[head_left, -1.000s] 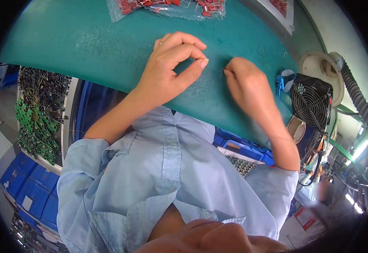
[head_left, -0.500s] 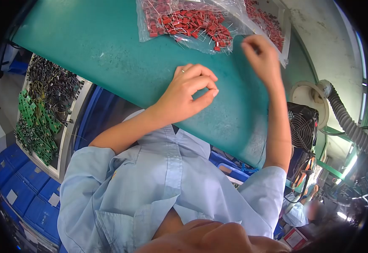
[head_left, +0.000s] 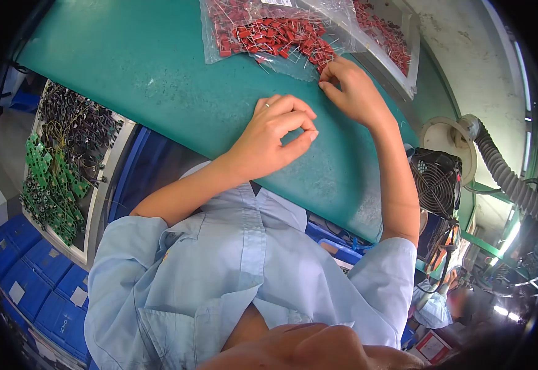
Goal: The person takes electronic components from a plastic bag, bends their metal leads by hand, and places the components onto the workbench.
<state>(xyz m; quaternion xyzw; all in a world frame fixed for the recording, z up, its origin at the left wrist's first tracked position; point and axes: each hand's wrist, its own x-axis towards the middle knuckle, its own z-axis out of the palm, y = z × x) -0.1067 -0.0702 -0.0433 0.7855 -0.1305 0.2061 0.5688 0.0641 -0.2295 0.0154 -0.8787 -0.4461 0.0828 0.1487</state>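
Observation:
Red box-shaped film capacitors (head_left: 263, 36) with long wire leads spill toward the mouth of a clear plastic bag (head_left: 212, 43) on the green table. My right hand (head_left: 355, 92) is at the near right end of this pile, its fingers curled and its thumb close to the index finger. The fingertips touch the outermost red pieces; whether one is between them is hidden. My left hand (head_left: 275, 129), with a ring on one finger, is raised over the table nearer my body. Its thumb and a fingertip meet in a pinch, and anything between them is too small to make out.
Behind my right hand stands a metal-edged tray (head_left: 412, 80) of more red capacitors. A black fan (head_left: 435, 182) and a ribbed hose (head_left: 506, 169) are at the right. On the left is a tray of green circuit boards (head_left: 50, 191) above blue bins (head_left: 28, 265). Another person (head_left: 432, 308) sits far right.
My right hand has moved left and slightly down, from beside the tray to the end of the capacitor pile, and its fingers have closed in. My left hand has stayed in place.

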